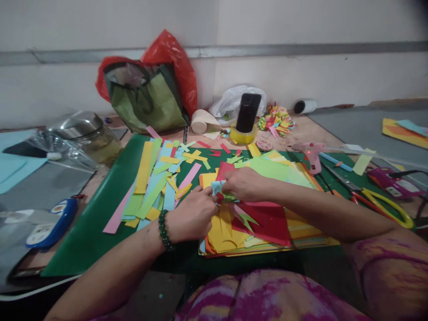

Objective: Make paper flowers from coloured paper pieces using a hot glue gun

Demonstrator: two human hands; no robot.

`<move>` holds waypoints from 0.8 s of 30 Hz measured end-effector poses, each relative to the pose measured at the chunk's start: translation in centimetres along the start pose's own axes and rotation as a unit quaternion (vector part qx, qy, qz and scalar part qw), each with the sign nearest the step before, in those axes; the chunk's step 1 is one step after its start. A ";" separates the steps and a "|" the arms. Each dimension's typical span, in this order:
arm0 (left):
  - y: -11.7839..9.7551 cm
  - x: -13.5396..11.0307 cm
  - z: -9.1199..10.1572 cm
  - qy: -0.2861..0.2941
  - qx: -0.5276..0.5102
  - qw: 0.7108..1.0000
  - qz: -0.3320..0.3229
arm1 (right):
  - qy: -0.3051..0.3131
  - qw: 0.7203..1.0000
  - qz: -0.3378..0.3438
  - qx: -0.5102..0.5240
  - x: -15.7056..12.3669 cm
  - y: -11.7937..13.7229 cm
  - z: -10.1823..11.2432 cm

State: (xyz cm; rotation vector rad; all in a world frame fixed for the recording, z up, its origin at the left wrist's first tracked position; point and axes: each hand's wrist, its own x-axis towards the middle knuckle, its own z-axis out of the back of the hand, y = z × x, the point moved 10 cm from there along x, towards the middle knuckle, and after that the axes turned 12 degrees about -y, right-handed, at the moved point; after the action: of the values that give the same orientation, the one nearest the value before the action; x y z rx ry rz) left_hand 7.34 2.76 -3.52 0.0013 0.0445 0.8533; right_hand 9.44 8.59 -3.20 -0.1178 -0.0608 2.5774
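My left hand (195, 213), with a dark green bead bracelet (164, 229) at the wrist, is closed on the edge of a small bunch of paper strips (216, 187), coloured blue, red and green. From the other side my right hand (245, 183) pinches the same bunch. Parts of it are hidden behind the fingers. Below both hands lies a stack of coloured paper (230, 232), with a red sheet (270, 218) on top and a notched green strip (248, 219) hanging over it. Cut strips (143, 174) in yellow, green, blue and pink lie left of the hands.
A green mat (90, 223) covers the work surface. Scissors (388, 207) and a pink glue gun (312, 156) lie on the right. At the back stand a phone (248, 112) in a yellow tape roll (243, 135), a paper pompom (276, 120), a green bag (150, 100) and a glass jar (88, 133).
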 end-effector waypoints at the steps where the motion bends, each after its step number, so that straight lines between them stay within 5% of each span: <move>1: 0.0 0.0 0.0 -0.001 0.000 1.000 0.000 | 0.000 1.000 0.006 0.000 0.0 0.2 0.0; 5: 0.2 -0.1 0.3 -0.014 -0.012 1.000 0.009 | -0.033 0.998 -0.015 0.042 -0.6 -0.6 1.4; 9: 0.3 -0.1 0.6 -0.049 -0.029 0.998 -0.004 | -0.207 0.964 -0.108 0.130 -4.0 -4.0 5.5; 11: 0.4 -0.1 0.8 -0.069 -0.037 0.997 -0.013 | -0.244 0.947 -0.142 0.156 -6.1 -5.3 5.9; 14: 0.7 0.0 1.1 -0.079 -0.053 0.995 -0.013 | -0.197 0.948 -0.176 0.176 -7.3 -5.5 3.9; 19: 1.0 0.8 1.4 -0.045 -0.063 0.997 -0.004 | -0.088 0.955 -0.164 0.230 -5.2 -3.7 0.6; 24: 2.3 0.9 2.6 -0.048 -0.013 0.998 0.035 | -0.062 0.963 -0.169 0.202 -5.5 -2.9 -0.3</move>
State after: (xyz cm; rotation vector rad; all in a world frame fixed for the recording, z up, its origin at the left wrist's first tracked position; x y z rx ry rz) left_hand 6.29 4.97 -0.87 0.0199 -0.0563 0.9230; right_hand 15.66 8.13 -2.91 0.1904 0.3670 2.2013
